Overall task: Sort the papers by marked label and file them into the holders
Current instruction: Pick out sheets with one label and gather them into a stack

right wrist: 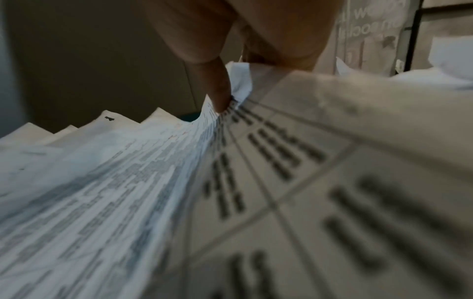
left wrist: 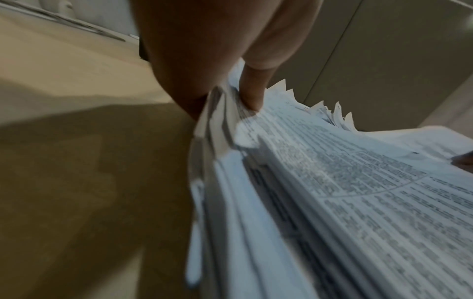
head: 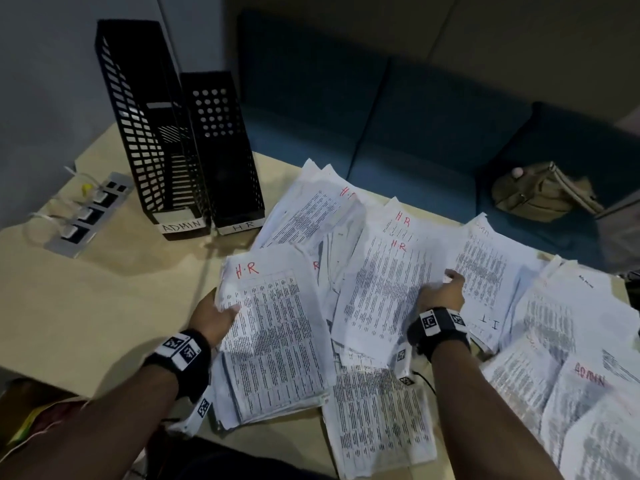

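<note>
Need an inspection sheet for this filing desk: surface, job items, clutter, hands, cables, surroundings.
Surface: beige table, largely covered by paper on the right.
Job's things: ADMIN holder and HR holder stand upright side by side at the back left; loose papers marked HR, ADMIN and I.T lie fanned and overlapping.
Clutter: nothing seen apart from the papers.
Grippers: left hand holds the HR stack by its left edge, thumb on top; right hand pinches the edge of a sheet in the middle pile.
Cables: power strip with plugs and white cords at the left edge.
Surroundings: teal sofa behind the table, with an olive bag on it.
</note>
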